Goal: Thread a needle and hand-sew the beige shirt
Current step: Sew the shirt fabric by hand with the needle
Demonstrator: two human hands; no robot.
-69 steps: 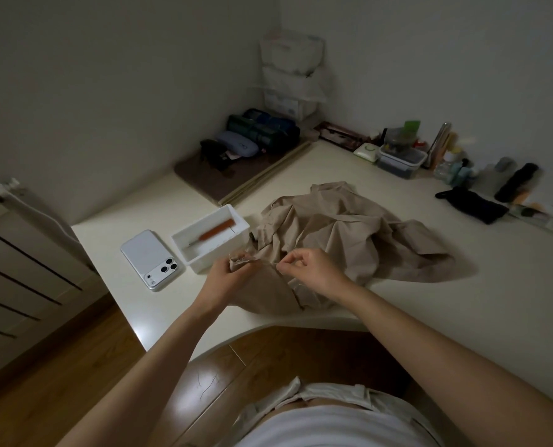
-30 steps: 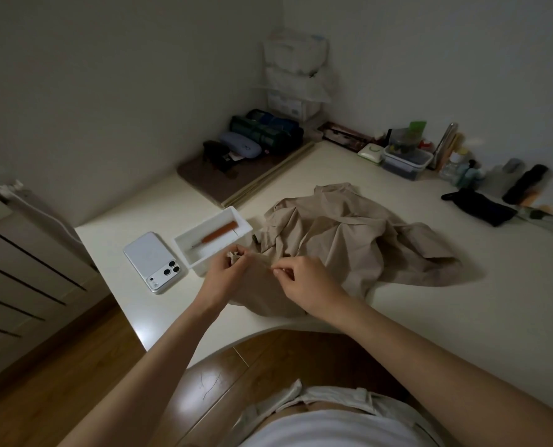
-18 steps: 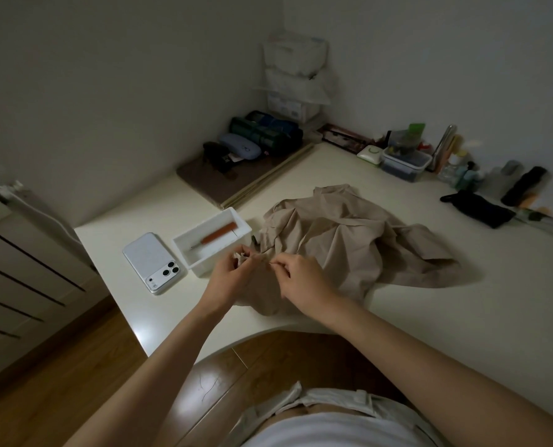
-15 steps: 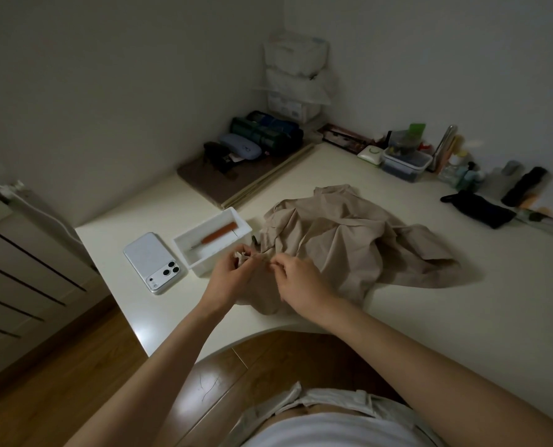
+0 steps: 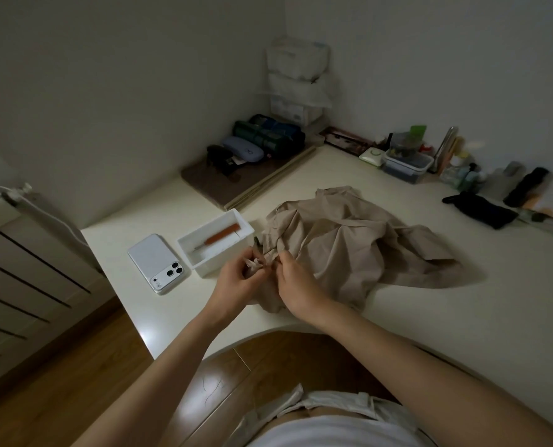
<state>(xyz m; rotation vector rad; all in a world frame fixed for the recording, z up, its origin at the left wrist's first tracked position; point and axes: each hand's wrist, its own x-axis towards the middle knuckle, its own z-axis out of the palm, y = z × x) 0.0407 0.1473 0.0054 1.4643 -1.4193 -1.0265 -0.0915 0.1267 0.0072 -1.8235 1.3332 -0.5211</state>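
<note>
The beige shirt (image 5: 349, 240) lies crumpled on the cream table (image 5: 430, 317), its near edge bunched towards me. My left hand (image 5: 236, 282) pinches a small fold of that edge between thumb and fingers. My right hand (image 5: 296, 285) sits right beside it, fingertips curled and pinched at the same fold. The needle and thread are too small and dim to make out between my fingers.
A white tray (image 5: 215, 241) holding an orange-handled tool (image 5: 221, 233) stands left of the shirt, with a white phone (image 5: 159, 262) further left. Boxes, pouches, bottles and a black cloth (image 5: 481, 209) line the back wall. The table's curved front edge is just below my wrists.
My right hand has moved left along the shirt edge, closing the gap to my left hand. The left hand has kept its pinch on the fold.
</note>
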